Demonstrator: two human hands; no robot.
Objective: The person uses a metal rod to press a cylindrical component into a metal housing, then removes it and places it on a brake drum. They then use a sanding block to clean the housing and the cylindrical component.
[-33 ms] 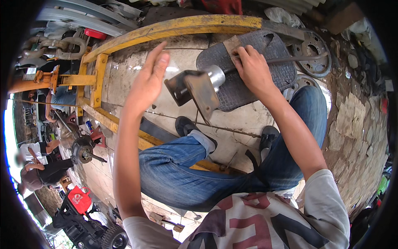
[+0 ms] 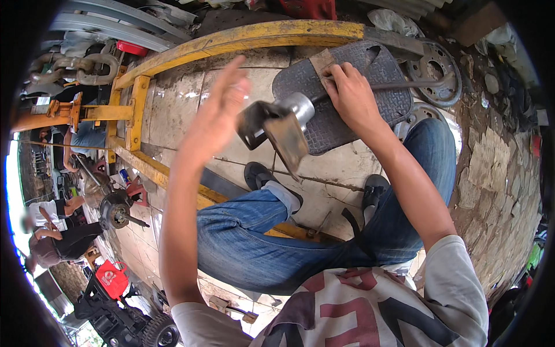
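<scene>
My left hand (image 2: 228, 98), blurred by motion with fingers apart and holding nothing, is raised just left of a rusty, dark metal bracket (image 2: 283, 139) joined to a silver cylinder (image 2: 298, 109). My right hand (image 2: 350, 92) has its fingers curled on a long dark rod (image 2: 404, 85), bent at its far end, beside the cylinder. These lie over a grey textured pad (image 2: 324, 133), with a brown strip (image 2: 321, 61) across its top. Both my sandaled feet are on the tiled floor below.
A yellow steel frame (image 2: 139, 110) runs along the left and top. Wheel rims (image 2: 433, 58) lie at right, near torn cardboard (image 2: 491, 162). At left are heavy chain (image 2: 98, 78), an axle with a hub (image 2: 115, 211), co-workers (image 2: 55, 234), a red bag (image 2: 110, 277) and a black vehicle (image 2: 133, 324).
My left hand has shifted a little rightward and blurred. The bracket has tipped slightly, its lower end moving right and down. My right hand stays in place.
</scene>
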